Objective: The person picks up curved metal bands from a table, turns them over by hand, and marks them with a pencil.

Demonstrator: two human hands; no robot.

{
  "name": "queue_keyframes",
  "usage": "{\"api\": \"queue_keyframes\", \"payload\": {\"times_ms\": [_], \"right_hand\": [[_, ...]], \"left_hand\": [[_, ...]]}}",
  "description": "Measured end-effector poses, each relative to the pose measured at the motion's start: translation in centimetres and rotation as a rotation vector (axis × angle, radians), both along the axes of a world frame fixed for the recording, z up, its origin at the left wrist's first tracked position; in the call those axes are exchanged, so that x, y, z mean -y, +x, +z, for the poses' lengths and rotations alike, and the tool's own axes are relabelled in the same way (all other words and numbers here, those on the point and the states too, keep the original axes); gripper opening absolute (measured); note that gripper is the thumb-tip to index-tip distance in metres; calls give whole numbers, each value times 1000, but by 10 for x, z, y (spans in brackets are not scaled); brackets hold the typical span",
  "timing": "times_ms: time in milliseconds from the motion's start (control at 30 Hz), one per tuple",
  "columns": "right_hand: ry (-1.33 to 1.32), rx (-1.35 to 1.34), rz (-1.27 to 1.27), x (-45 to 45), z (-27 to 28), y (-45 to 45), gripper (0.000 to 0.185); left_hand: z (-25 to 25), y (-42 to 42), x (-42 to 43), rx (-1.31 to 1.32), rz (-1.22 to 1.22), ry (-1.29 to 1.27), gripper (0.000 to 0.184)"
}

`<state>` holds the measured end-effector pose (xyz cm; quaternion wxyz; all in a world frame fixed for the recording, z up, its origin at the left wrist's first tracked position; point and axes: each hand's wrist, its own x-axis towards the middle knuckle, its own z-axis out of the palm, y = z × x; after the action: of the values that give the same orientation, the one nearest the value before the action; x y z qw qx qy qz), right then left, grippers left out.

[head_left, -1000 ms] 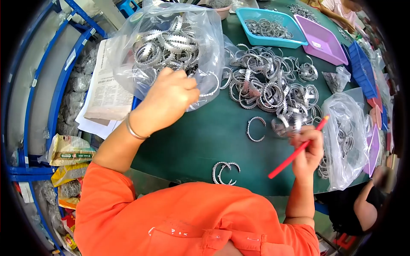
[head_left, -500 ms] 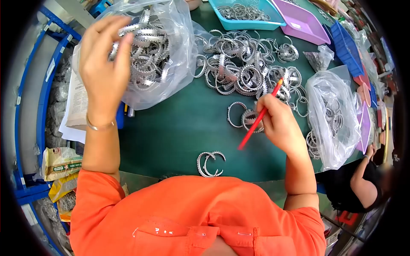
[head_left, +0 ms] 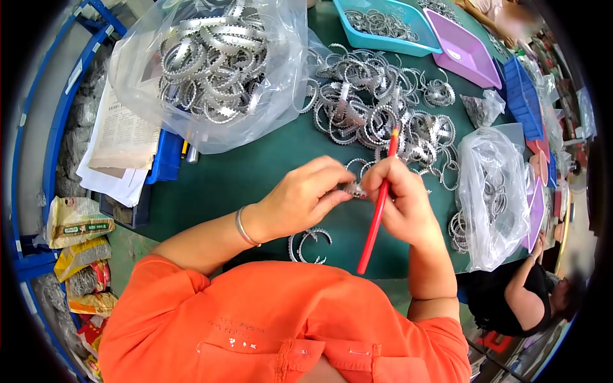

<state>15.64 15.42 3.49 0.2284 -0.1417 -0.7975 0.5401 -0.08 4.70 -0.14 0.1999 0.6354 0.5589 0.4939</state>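
My left hand (head_left: 303, 195) is closed in a pinch at the near edge of a small toothed metal ring (head_left: 355, 189), which is largely hidden by fingers. Facing it, my right hand (head_left: 403, 199) is wrapped round a slim red pencil (head_left: 374, 231) with a yellowish tip pointing away from me; its fingertips also meet the metal ring. Just beyond the hands lies a big heap of toothed metal rings (head_left: 383, 118). Two open-ended rings (head_left: 310, 246) rest on the green table near my body.
A clear bag of rings (head_left: 214, 70) stands at the back left, beside papers (head_left: 121, 147). A turquoise basket (head_left: 389, 43) and a purple basket (head_left: 463, 54) sit at the back. Another clear bag (head_left: 491, 198) lies right, near a co-worker in black (head_left: 507, 300).
My left hand has come down from the left bag of rings to meet my right hand. My right hand, still with the red pencil, has shifted slightly nearer me.
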Motion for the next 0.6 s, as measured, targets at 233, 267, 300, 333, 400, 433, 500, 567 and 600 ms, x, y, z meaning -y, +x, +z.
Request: {"api": "queue_keyframes", "payload": {"times_ms": [233,267,300,333,400,433,500,567,600], "right_hand": [[471,98,-412,-12,-15,0,17],[432,82,-419,-11,-17,1,17],[392,65,-426,-9,-20,3,16],[351,70,-426,-7,-21,4,17],[336,71,-430,-4,-21,8,17],[329,72,-432,-2,-21,10,18],[380,79,-446,-1,-18,13,18],[313,1,-513,-1,-20,19,17],[364,-95,-524,-3,-22,19,17]], "left_hand": [[-15,-13,-33,-114,111,54,31],[-12,-18,-43,-207,177,153,35],[-12,-23,-54,-283,203,170,37],[-12,-28,-66,-360,229,191,39],[-11,-34,-83,-402,233,210,32],[-9,-38,-91,-432,201,197,26],[2,-42,-105,-401,189,237,12],[28,-41,-120,-373,211,367,11],[45,-39,-122,-343,238,495,10]]}}
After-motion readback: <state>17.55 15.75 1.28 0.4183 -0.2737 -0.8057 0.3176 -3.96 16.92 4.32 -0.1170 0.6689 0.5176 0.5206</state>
